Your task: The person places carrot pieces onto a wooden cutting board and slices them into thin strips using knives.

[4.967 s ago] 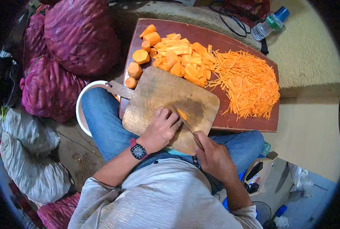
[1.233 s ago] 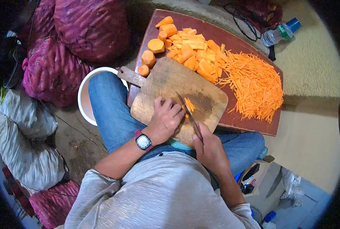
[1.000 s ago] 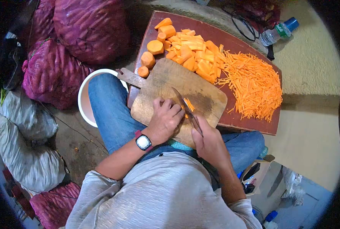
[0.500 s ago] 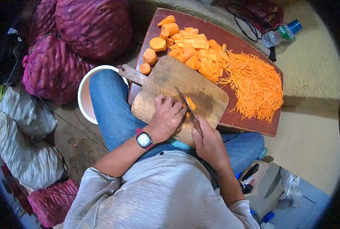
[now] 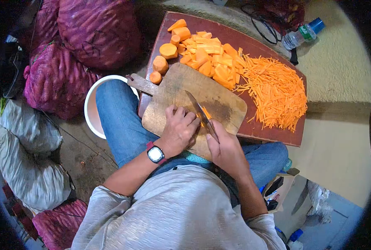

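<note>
A wooden cutting board [image 5: 171, 93] lies tilted across my lap and the red-brown table edge. My right hand [image 5: 225, 148] is closed round the handle of a knife [image 5: 196, 106], its blade pointing up and left over the board. Curled fingers of my left hand [image 5: 180, 128] press down just left of the blade, on carrot that is mostly hidden beneath them. A few cut carrot sticks [image 5: 206, 112] lie at the blade's right side. Behind the board are carrot slices [image 5: 210, 52], thick carrot chunks [image 5: 168, 51] and a large heap of carrot sticks [image 5: 277, 93].
The red-brown table [image 5: 273, 135] carries the carrots. A white tub [image 5: 94, 121] stands left of my knee. Purple mesh sacks [image 5: 98, 33] and pale sacks [image 5: 29, 166] fill the left side. A plastic bottle [image 5: 296, 38] lies on the ledge at upper right.
The knife has shifted slightly left and up, close against my left fingers, and its blade covers more of the cut sticks. The whole view has moved slightly.
</note>
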The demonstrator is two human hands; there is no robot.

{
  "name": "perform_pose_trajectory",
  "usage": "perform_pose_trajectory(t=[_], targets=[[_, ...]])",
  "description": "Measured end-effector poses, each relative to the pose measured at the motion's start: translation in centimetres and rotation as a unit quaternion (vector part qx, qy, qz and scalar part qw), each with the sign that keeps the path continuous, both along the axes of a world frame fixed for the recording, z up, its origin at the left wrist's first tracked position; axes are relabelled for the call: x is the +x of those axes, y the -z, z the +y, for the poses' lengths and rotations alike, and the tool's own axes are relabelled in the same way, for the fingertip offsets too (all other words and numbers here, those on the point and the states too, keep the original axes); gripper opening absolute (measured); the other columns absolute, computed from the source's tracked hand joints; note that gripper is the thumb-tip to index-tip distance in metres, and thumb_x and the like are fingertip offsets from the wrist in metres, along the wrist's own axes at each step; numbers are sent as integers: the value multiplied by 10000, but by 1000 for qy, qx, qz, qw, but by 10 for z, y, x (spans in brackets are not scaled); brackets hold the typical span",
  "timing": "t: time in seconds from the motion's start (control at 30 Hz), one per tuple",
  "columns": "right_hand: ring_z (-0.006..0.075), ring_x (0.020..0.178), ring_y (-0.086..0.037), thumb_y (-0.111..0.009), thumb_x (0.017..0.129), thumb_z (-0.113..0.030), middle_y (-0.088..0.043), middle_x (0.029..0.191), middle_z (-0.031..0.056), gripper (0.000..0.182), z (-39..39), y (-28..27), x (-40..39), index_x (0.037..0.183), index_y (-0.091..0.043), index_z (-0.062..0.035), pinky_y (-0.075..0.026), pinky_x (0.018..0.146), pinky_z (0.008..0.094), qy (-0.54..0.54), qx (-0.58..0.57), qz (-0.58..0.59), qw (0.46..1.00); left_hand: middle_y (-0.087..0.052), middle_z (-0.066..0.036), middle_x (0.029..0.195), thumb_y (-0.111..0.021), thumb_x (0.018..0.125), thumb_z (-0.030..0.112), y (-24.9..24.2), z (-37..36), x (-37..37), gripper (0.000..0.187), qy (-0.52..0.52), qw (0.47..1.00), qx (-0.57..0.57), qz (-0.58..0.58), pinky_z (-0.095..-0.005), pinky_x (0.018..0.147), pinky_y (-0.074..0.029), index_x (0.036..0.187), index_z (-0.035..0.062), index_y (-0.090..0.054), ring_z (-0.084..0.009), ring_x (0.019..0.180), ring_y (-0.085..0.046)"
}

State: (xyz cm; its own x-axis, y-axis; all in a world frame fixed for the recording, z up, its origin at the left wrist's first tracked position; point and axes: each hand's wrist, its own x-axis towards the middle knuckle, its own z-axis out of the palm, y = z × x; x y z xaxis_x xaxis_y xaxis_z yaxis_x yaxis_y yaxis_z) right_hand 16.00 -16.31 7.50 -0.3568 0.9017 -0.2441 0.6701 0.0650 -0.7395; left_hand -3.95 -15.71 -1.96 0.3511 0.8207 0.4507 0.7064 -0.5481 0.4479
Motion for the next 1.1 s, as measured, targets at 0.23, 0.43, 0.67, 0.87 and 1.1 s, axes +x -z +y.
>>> perform_pose_trajectory(t=[0.23, 0.43, 0.67, 0.87, 1.1], targets=[[563, 1004, -701, -601, 1053, -141, -714, 1047, 351, 410, -17, -14, 9, 1441, -511, -41, -559, 833, 618, 3, -36, -34, 999, -631, -75, 1008, -823, 688, 124, 3, -1, 0, 452, -7, 1000, -13, -15, -527, 968, -392, 1130, 65, -751, -313, 1054, -603], [564, 1001, -703, -598, 1049, -141, -708, 1030, 364, 419, -11, 2, 6, 1443, -507, -34, -551, 823, 635, -13, -20, -33, 999, -644, -100, 996, -790, 727, 109, 5, -2, 2, 340, -10, 999, -14, -28, -538, 1009, -390, 1055, 20, -770, -317, 1030, -598], [560, 989, -710, -604, 1045, -134, -713, 1023, 357, 396, -5, 2, 6, 1418, -530, -24, -558, 800, 625, -15, 9, 13, 1000, -634, -83, 1030, -820, 688, 115, 2, -2, -1, 472, -8, 1000, -16, -10, -540, 995, -394, 1151, 54, -749, -319, 1048, -603], [555, 967, -713, -604, 1045, -133, -718, 996, 350, 367, -10, -6, 4, 1390, -546, -22, -564, 794, 617, -14, 4, -16, 1000, -645, -96, 1002, -784, 753, 114, 0, 0, 2, 329, -10, 1000, -15, -15, -539, 1007, -392, 1071, 32, -772, -315, 1031, -598], [563, 970, -702, -615, 1039, -130, -712, 985, 355, 369, 5, -4, 1, 1384, -544, -20, -560, 802, 623, -4, -21, -10, 1000, -624, -81, 1030, -821, 692, 111, 4, -1, 0, 483, -5, 1000, -12, -10, -545, 1002, -389, 1167, 69, -740, -319, 1043, -596]])
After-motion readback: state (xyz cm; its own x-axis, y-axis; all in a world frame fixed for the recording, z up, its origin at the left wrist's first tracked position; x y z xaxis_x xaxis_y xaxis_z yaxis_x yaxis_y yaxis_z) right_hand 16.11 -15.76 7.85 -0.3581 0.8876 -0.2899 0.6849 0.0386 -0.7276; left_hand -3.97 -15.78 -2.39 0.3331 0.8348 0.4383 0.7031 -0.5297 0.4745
